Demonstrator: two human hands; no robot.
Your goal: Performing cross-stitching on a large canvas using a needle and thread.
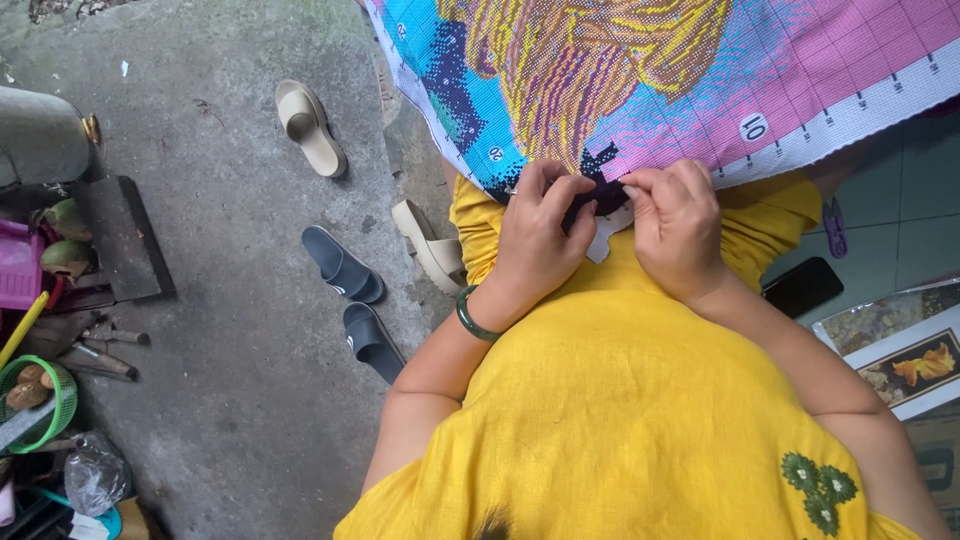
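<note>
A large cross-stitch cloth [700,70] in pink, turquoise, yellow and dark blue lies over my lap, with a white gridded border along its edge. My left hand [537,235] pinches the cloth's near edge at a dark stitched patch, a green bangle [472,318] on its wrist. My right hand [675,225] grips the same edge just to the right, fingers curled tight. Whether it holds a needle is too small to tell. I wear yellow clothes [620,400].
On the concrete floor [230,420] to my left lie two dark slides [342,265] and two beige sandals [310,125]. A green basket [45,400], tools and clutter crowd the far left. A black phone [802,287] and a printed picture [905,355] lie at right.
</note>
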